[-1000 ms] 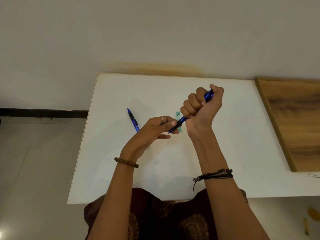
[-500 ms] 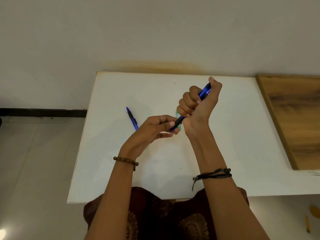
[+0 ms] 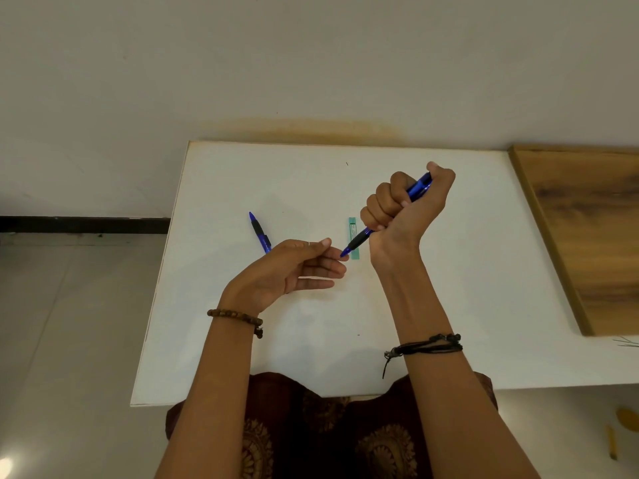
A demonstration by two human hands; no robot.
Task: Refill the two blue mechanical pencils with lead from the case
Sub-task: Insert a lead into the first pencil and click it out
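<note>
Above the white table (image 3: pixel 449 305), her right hand (image 3: pixel 404 216) fisted one blue pencil (image 3: pixel 359 240), thumb on its cap, tip meeting her loosely open left hand (image 3: pixel 294 267). Second pencil (image 3: pixel 260 232) and lead case (image 3: pixel 353 227) lay untouched beside them; refilling seemed barely half finished.

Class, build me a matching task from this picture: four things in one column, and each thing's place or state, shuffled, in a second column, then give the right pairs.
Things:
1. Held pencil
2. Second pencil
3. Lead case
4. Left hand

Places or states:
A. Lies flat on the table, just behind the held pencil's tip
B. Gripped in the right hand, tip pointing down and left
C. Fingers relaxed, holding nothing
D. Lies on the table beyond the left hand

Pairs: 1-B, 2-D, 3-A, 4-C
</note>
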